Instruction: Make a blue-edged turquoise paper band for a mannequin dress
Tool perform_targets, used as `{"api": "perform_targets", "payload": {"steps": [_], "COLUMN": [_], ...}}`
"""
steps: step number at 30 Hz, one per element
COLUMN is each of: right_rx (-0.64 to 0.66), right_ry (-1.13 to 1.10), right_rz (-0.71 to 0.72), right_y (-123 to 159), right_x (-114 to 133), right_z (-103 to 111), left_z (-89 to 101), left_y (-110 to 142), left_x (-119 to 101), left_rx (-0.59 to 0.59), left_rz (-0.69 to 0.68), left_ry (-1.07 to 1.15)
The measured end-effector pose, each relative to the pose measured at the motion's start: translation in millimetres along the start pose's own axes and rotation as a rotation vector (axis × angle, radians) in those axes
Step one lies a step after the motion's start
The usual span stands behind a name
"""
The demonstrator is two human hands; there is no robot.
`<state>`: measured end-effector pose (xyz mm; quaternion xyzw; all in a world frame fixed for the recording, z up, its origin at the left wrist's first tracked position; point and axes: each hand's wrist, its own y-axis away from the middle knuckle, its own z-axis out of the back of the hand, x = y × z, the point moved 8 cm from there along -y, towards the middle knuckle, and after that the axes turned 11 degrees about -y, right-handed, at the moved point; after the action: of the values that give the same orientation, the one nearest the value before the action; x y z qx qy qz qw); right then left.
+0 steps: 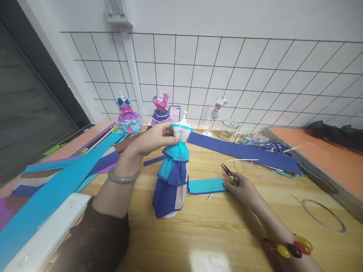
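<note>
A small dress-form mannequin (183, 133) stands on the table in a tiered skirt (171, 189) of turquoise, dark blue and white. My left hand (154, 138) has its thumb and fingers closed around the bodice; some fingertips are hidden behind it. To the right, my right hand (244, 190) grips a small pair of dark-bladed scissors (230, 174), blades pointing up and left. Its fingertips reach the right end of a turquoise strip with a dark blue edge (207, 186); whether they pinch it I cannot tell. A short white scrap (209, 197) lies just below that strip.
Turquoise and other coloured strips (93, 162) cover the left, beside a long white device (48, 234). Behind stand two dressed mannequins (129, 115) (161, 109), a phone (174, 113), a bare mannequin (218, 107) and a glass (228, 129). A dark blue strip (241, 151) and tangled ribbons (255, 139) lie right.
</note>
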<state>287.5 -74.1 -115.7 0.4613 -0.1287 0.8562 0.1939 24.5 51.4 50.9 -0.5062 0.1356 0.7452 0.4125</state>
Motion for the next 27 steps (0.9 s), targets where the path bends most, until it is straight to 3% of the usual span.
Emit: {"api": "perform_targets", "payload": {"steps": [7,11,14,19,23,25,27], "right_rx": [-0.172,-0.254,-0.260,-0.238,-0.217,-0.124,0.052], "right_ry": [-0.029,0.014,0.047,0.092,0.127,0.099,-0.006], "right_rz": [0.076,0.058,0.046,0.057,0.110,0.178,0.236], "right_y": [-41,-71,-81,-72,-53,-42,-32], "right_x": [27,22,10,-8,-3,11,27], "right_z": [36,50,49,46,45,34,12], "left_z": [-11.2,-14.3,-13.3,-12.6,-18.4,-26.7,-37.8], "left_y": [1,2,4,4,1,-3,-8], "left_x": [-5,-4,-2,0,2,5,10], "left_rx": [0.059,0.094,0.108,0.129,0.142,0.161,0.177], "left_rz": [-0.035,-0.029,-0.010,-0.015,-0.011,0.001,0.009], "left_ry": [0.028,0.027,0.017,0.061,0.090,0.117,0.146]}}
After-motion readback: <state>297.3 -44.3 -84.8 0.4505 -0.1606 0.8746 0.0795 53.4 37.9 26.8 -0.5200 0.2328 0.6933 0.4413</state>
